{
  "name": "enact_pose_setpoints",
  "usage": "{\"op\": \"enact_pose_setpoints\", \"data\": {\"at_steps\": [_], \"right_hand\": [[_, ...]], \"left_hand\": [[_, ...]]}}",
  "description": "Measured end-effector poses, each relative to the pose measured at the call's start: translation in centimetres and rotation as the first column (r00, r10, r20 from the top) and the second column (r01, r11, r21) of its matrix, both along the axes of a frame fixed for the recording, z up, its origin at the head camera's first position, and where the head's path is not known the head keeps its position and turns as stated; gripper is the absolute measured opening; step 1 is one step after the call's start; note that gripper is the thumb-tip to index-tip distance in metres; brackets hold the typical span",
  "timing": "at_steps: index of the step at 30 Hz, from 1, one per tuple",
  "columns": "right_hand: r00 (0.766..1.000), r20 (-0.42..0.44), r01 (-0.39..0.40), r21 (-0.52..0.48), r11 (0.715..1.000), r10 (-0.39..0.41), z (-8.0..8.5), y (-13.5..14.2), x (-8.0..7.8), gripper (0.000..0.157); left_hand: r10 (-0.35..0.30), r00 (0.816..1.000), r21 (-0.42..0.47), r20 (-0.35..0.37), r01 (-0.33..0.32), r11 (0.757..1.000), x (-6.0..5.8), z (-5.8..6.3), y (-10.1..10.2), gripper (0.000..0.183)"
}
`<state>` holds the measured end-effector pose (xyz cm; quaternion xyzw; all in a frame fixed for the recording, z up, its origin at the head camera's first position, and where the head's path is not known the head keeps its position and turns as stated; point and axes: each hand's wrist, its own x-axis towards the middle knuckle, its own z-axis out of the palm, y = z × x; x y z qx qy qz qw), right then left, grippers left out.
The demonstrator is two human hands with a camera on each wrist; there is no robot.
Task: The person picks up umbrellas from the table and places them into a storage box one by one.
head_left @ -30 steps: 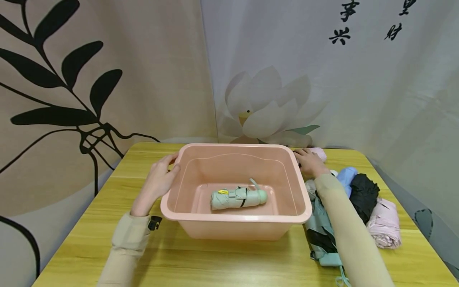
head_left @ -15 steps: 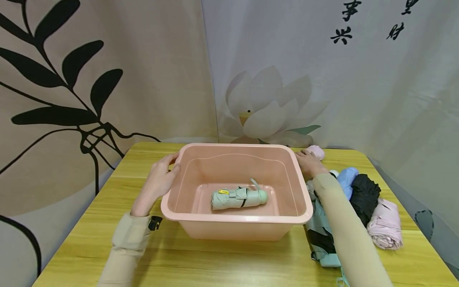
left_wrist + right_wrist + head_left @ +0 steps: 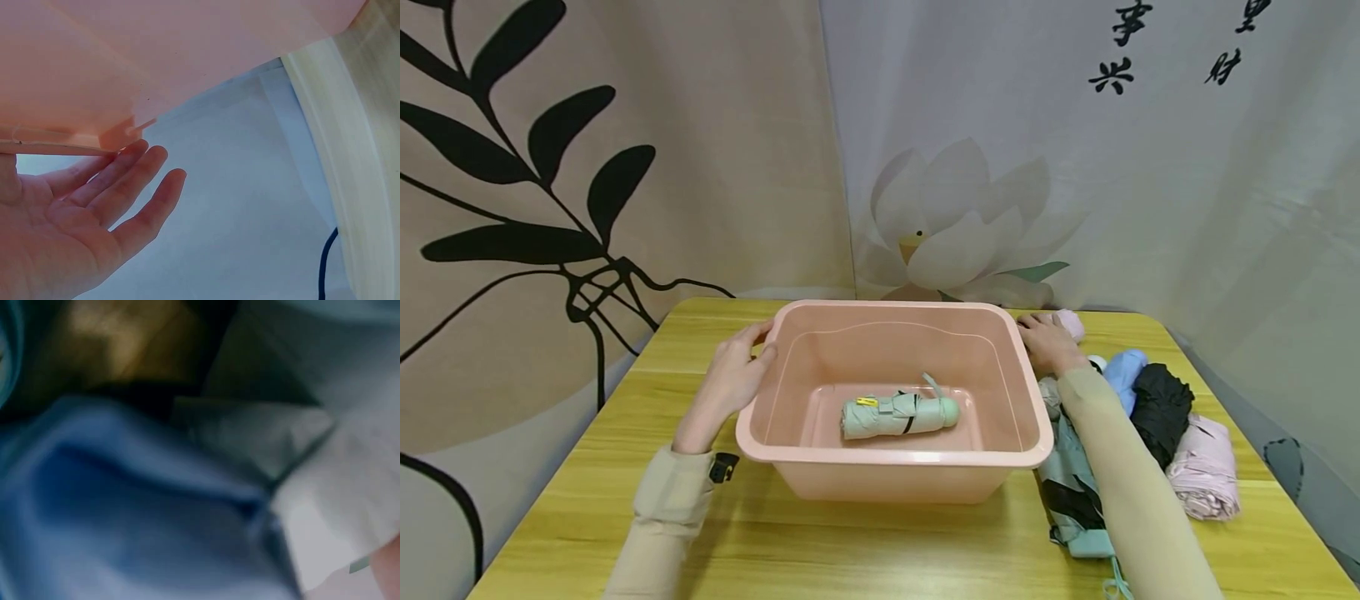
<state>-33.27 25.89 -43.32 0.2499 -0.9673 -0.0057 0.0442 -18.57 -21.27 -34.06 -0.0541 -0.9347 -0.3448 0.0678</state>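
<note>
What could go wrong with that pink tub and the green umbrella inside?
The green umbrella lies loose on its side in the pink tub, so it might roll if the tub tips. The left hand holds just the rim, which could slip. And the right sleeve is right by the teal bundle, so it might nudge it.
</note>
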Motion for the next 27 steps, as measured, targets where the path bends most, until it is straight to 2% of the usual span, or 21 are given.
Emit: {"op": "enact_pose_setpoints", "data": {"at_steps": [5,14,21,27], "right_hand": [[0.999,-0.054,0.005,-0.014,1.0,-0.006,-0.1,0.1,0.0,0.042],[0.987,-0.16,-0.039,-0.086,0.996,0.025,0.2,0.2,0.1,0.032],[0.975,-0.217,-0.062,-0.088,0.994,0.041,0.5,0.1,0.1,0.044],[0.969,-0.248,-0.018,-0.084,0.996,-0.004,0.9,0.0,0.4,0.059]], "left_hand": [[0.006,1.0,0.003,-0.017,-0.006,1.0,0.1,0.1,0.1,0.051],[-0.003,1.0,0.004,0.013,0.003,1.0,0.1,0.1,-0.1,0.051],[-0.002,1.0,0.002,0.008,0.002,1.0,0.2,0.2,0.0,0.051],[-0.005,1.0,0.0,0.002,0.005,1.0,0.2,0.2,-0.1,0.05]]}}
